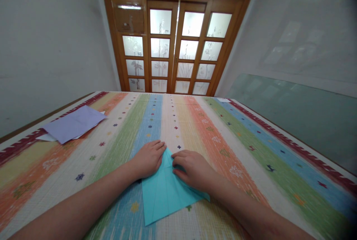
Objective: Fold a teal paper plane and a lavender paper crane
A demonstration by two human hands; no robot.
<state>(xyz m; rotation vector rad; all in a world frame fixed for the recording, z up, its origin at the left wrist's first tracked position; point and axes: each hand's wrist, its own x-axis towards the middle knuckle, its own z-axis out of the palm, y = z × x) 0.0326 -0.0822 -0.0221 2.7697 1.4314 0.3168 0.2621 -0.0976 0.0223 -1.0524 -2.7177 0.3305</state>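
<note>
A turquoise sheet of paper (164, 191), folded to a point at its far end, lies on the striped mat (240, 147) right in front of me. My left hand (149, 158) rests flat on the paper's upper left edge, fingers together. My right hand (192, 169) presses down on the upper right folded edge with bent fingers. The two hands almost meet at the paper's tip. Part of the sheet is hidden under both hands.
A lilac sheet (74, 123) lies on top of white paper at the mat's far left edge. Wooden glazed doors (173, 46) stand beyond the mat. A pale green panel (295, 110) leans along the right wall.
</note>
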